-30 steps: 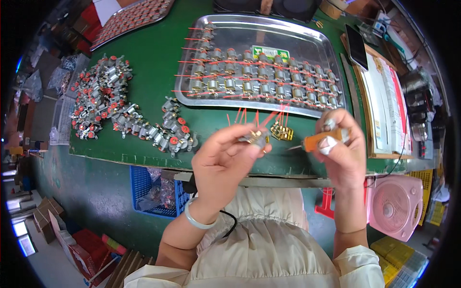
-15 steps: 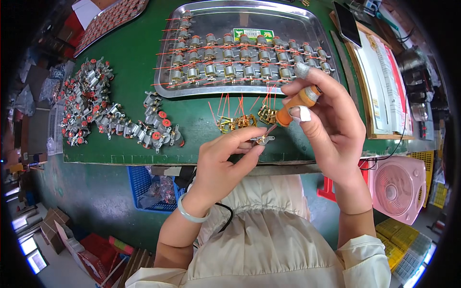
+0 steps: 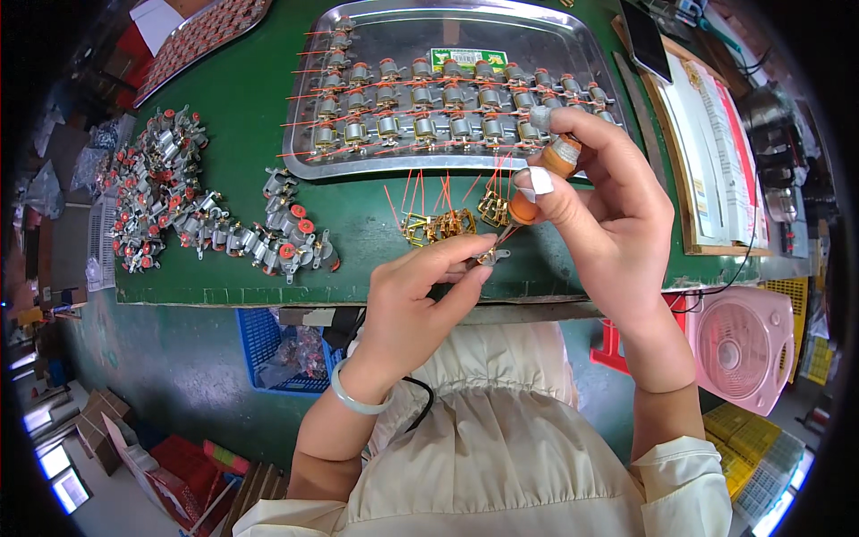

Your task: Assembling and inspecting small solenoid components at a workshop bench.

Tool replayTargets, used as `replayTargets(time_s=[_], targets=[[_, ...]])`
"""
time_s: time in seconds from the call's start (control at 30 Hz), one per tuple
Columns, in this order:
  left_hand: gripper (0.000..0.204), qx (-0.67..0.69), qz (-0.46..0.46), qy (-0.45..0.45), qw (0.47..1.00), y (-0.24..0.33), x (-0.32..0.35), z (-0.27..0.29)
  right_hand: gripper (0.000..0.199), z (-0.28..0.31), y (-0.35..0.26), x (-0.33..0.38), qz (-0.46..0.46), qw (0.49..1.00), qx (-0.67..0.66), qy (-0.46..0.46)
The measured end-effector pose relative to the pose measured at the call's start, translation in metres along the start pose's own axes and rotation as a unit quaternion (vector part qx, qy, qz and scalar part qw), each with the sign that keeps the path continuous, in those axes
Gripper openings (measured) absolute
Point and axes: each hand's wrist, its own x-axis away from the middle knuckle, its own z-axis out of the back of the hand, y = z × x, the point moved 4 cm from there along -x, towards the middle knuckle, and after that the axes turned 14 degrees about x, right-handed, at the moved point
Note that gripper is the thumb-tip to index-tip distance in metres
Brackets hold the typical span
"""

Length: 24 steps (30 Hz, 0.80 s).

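Working position at a green table (image 3: 358, 234), seen from above. The left hand (image 3: 413, 291) is closed to a pinch, thumb and fingertips pressed on a small metal part (image 3: 489, 259) just inside the table's near edge; a flat lug of the part points right, while most of its body is hidden by the fingers. The right hand (image 3: 617, 210), to the right and slightly farther off, is half curled about a screwdriver (image 3: 523, 211) with an orange handle, its thumb against the grip and its index finger raised over the far end. The governing relation is the tool's long axis: it slants from far right to near left, so that the shaft runs down toward the part at the left fingertips. The part thus lies near and to the left of the right hand, within the left hand's pinch; whether the tip touches it or stands just short cannot be told. Beyond the fingertips lie brass clips (image 3: 438, 227) with red wires; farther off, a metal tray (image 3: 420, 170) bears rows of small motors (image 3: 387, 128). To the left, a heap of metal pieces (image 3: 165, 183) spreads across the table.
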Motion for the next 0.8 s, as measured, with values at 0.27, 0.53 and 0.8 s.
replayTargets(time_s=[0.27,0.53,0.8], targets=[[0.027,0.026,0.030,0.002,0.999,-0.002,0.000,0.000,0.035,0.001,0.000,0.003,0.039,0.999,-0.009,0.028],[0.026,0.008,0.015,0.010,1.000,0.000,0.000,-0.002,0.038,0.003,-0.003,0.001,0.074,0.994,0.084,0.016],[0.025,0.006,0.015,0.015,1.000,-0.002,0.002,0.000,0.038,0.007,0.000,-0.007,0.059,0.997,-0.030,-0.037]])
